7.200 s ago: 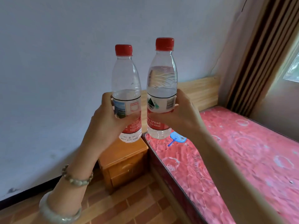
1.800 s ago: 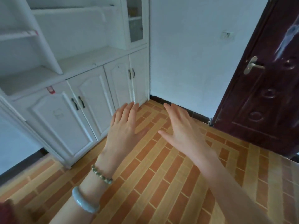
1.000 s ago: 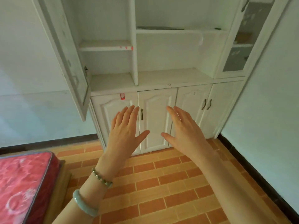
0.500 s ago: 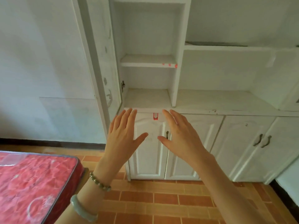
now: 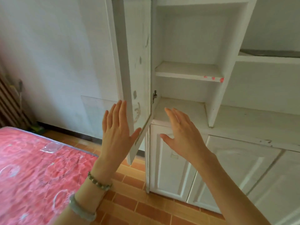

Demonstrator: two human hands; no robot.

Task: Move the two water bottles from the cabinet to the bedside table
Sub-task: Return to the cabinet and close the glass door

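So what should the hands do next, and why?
Probably nothing more than lowering: both the left hand and right hand are open and hold nothing, and the shelves of the white cabinet show no bottles. Maybe swing the open cabinet door shut.

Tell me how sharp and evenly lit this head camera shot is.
Head view: soft motion blur throughout, worst on the red mattress at lower left; wide-angle bending tilts the open cabinet door; daylight is flat, with no harsh glare on either the left hand or right hand.

Both arms reach forward, the left hand and right hand raised side by side, apart, fingers spread flat, each grip empty, palms facing away.
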